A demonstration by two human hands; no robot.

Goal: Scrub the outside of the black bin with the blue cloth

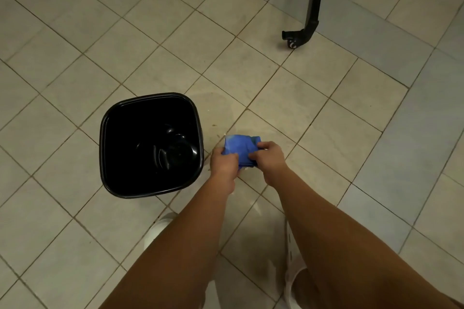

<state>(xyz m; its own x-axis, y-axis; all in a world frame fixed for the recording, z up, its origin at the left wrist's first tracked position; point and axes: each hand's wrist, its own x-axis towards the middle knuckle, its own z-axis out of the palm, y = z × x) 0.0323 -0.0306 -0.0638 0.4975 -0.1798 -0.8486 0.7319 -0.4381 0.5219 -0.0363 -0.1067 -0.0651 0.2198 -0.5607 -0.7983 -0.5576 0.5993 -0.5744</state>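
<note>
My two bare forearms reach forward from the bottom of the view, and under them I can see parts of my pale, perforated slip-on shoes (291,281) on the floor. At the ends of my arms, my left hand (224,162) and my right hand (268,155) are close together, both closed on the folded blue cloth (239,147). The fingers (232,157) of my left hand are curled over the cloth's left edge, and the fingers of my right hand pinch its right side, so the cloth is bunched between them with its far part sticking out beyond my knuckles. The cloth hangs above the floor, apart from the bin.

Just left of my left fingers stands the black plastic bin (150,190), upright on the floor, squarish with rounded corners and its open mouth facing up at me. Its inside is dark, with a few glossy highlights at the bottom. My hands do not touch it.

Around and beyond my fingers spreads the floor of square beige tiles (313,98) with darker grout lines, faintly smudged just past the cloth. Well beyond my right fingers, a black metal furniture leg (312,7) comes down to a small foot on the tiles.
</note>
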